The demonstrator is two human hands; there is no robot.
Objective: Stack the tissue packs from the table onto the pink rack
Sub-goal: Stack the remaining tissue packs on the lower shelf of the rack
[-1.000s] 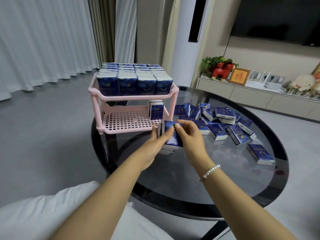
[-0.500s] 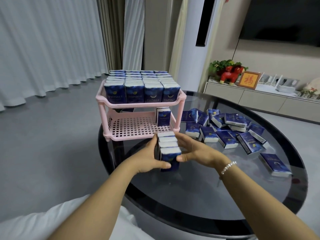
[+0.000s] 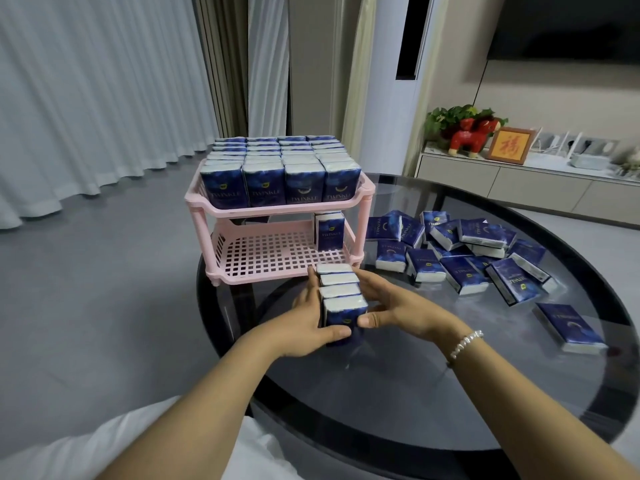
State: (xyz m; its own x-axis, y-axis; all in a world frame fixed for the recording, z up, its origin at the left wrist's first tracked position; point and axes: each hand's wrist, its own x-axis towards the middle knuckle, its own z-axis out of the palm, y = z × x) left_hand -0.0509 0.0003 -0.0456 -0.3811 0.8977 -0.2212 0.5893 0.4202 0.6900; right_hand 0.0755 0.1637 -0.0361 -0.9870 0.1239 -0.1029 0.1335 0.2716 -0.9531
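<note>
A two-tier pink rack [image 3: 277, 211] stands at the far left of the round dark glass table [image 3: 450, 393]. Its top tier is packed with upright blue tissue packs [image 3: 277, 171]. One pack [image 3: 329, 230] stands at the right end of the lower tier. In front of the rack a row of several upright packs [image 3: 341, 299] is squeezed between my hands. My left hand [image 3: 304, 323] grips the row's left side, thumb across the nearest pack. My right hand [image 3: 391, 306] grips its right side. Loose packs [image 3: 460, 251] lie heaped to the right.
One single pack [image 3: 568, 327] lies apart near the table's right edge. A low cabinet [image 3: 519, 181] with a red animal figure, plant and framed picture runs along the back right wall. White curtains hang at the left. White fabric covers my lap at the bottom.
A second ago my hands were lining up one pack against the others; now they clamp the whole row from both sides. The view has shifted slightly closer.
</note>
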